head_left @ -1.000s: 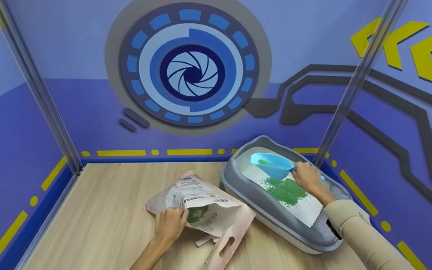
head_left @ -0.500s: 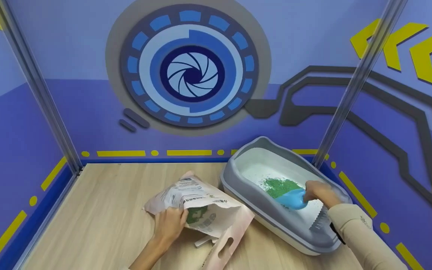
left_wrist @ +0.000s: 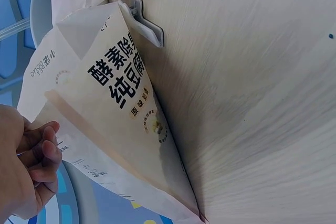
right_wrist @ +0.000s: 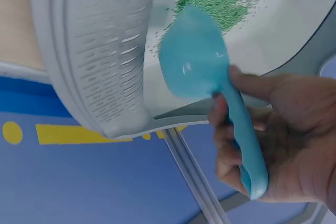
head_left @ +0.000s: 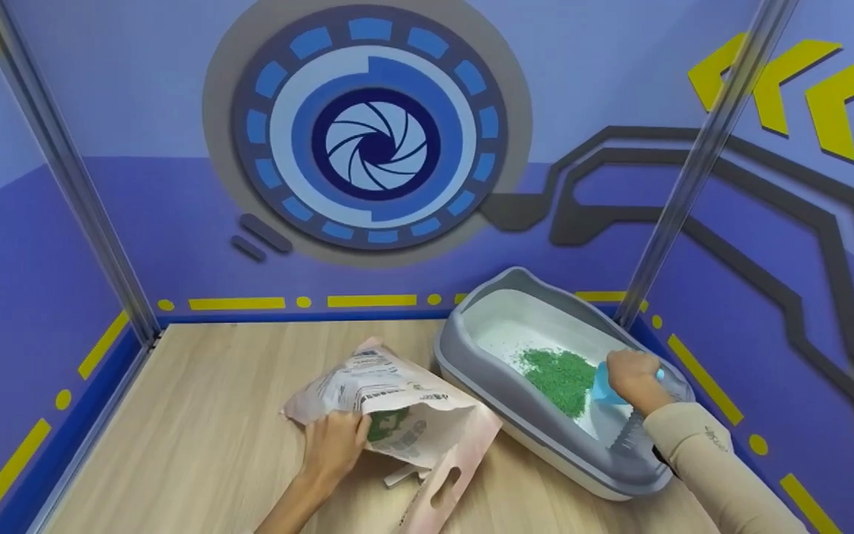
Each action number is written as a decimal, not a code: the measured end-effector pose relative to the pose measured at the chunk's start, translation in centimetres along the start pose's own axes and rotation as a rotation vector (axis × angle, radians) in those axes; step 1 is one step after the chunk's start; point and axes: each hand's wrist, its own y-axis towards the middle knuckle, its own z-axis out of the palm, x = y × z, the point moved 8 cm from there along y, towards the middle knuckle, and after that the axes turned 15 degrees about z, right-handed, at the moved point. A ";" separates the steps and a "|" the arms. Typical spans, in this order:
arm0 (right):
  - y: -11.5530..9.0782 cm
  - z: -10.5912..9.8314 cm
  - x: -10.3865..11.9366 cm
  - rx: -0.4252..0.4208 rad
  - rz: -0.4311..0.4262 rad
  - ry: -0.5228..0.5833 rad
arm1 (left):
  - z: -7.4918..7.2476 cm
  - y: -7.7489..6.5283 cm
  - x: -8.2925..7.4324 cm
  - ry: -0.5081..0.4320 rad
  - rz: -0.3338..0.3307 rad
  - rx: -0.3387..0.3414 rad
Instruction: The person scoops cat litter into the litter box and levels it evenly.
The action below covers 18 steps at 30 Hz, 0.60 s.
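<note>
My left hand (head_left: 334, 445) grips the lower edge of the mouth of a pale pink paper litter bag (head_left: 405, 386), which lies on its side with green pellets (head_left: 386, 424) inside. My right hand (head_left: 634, 378) holds a light blue scoop (right_wrist: 191, 53) by its handle, fingers wrapped round it. In the head view the scoop is mostly behind that hand, low over the grey litter box (head_left: 482, 382). A heap of green pellets (head_left: 560, 378) is spread on the box's white floor, beside the scoop.
A small clip (head_left: 402, 476) lies by the bag's mouth on the wooden table (head_left: 212, 415). The litter box has a slotted grate (right_wrist: 110, 72) at its near end. Blue printed walls (head_left: 138, 222) and metal posts (head_left: 78, 178) enclose the back and sides.
My right hand has brought the scoop from the box's far part down toward its near end, tipping it. The green heap looks fuller than half a second ago. My left hand stays on the bag.
</note>
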 end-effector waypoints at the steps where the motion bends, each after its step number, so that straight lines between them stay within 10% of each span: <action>1: 0.1 -0.1 -0.1 -0.042 0.006 -0.012 | 0.0 0.0 0.0 0.001 -0.001 0.002; 9: -0.6 -2.3 0.5 -0.334 -0.043 0.071 | 0.0 0.0 0.2 0.010 -0.003 0.001; 18: -5.1 -7.0 2.6 -0.172 -0.183 0.425 | -0.4 0.1 0.4 0.003 -0.005 -0.008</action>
